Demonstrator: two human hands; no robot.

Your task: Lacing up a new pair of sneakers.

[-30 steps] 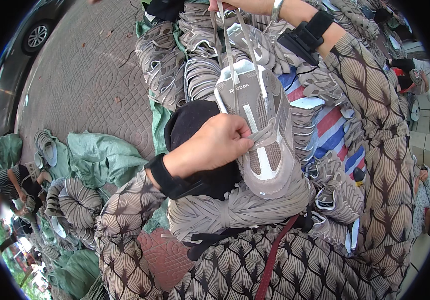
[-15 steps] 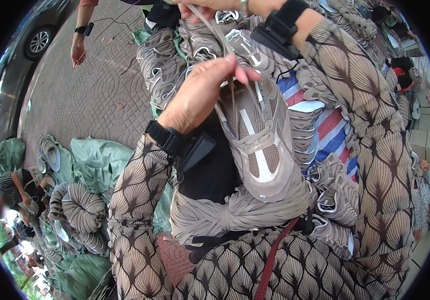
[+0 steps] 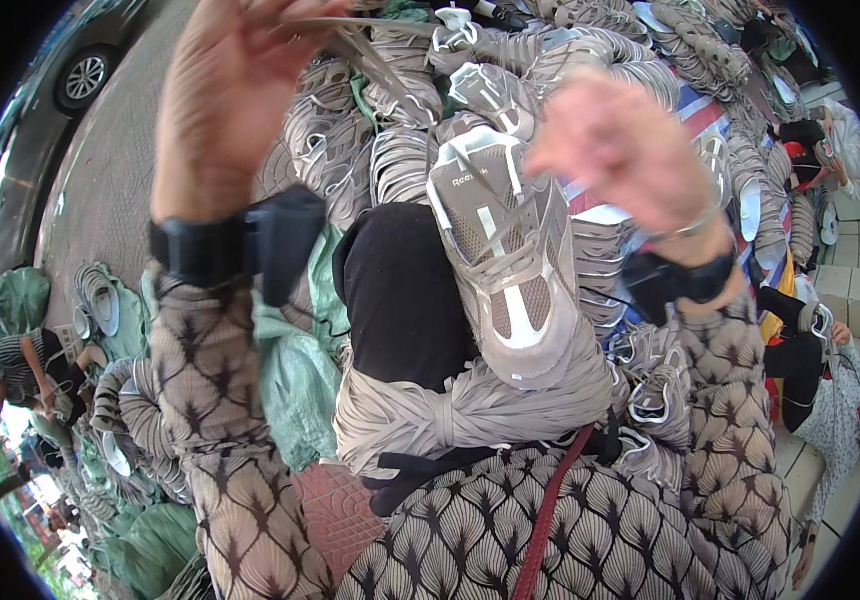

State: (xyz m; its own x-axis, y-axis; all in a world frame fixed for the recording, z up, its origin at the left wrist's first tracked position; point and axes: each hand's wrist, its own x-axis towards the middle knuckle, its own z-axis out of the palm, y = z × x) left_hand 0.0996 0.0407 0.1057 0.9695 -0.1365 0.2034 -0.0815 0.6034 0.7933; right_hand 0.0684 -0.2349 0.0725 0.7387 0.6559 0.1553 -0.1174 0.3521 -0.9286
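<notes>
A grey-beige sneaker (image 3: 530, 345) with white trim rests toe toward me on my lap, its laces threaded through the lower eyelets. My left hand (image 3: 225, 110) is raised at the upper left, pinching a flat beige shoelace (image 3: 375, 65) that stretches toward the sneaker's opening. Right of the sneaker's collar, my right hand (image 3: 620, 150) is smeared by motion, so its fingers and anything in them do not show clearly. Under the toe lies a thick tied bundle of flat beige laces (image 3: 390, 410), beside my black-clad knee (image 3: 405, 300).
Rows of similar shoe uppers (image 3: 325, 150) lie ahead and to both sides. Some rest on a red, white and blue striped sheet (image 3: 700, 115). Green sacks (image 3: 295, 385) lie to the left. Other people (image 3: 835, 370) sit at both sides, and a dark car (image 3: 80, 75) stands at the far left.
My hands have moved apart: the left went up and left, drawing the lace out, and the right came down beside the sneaker. Another person's arm at the upper left is out of sight.
</notes>
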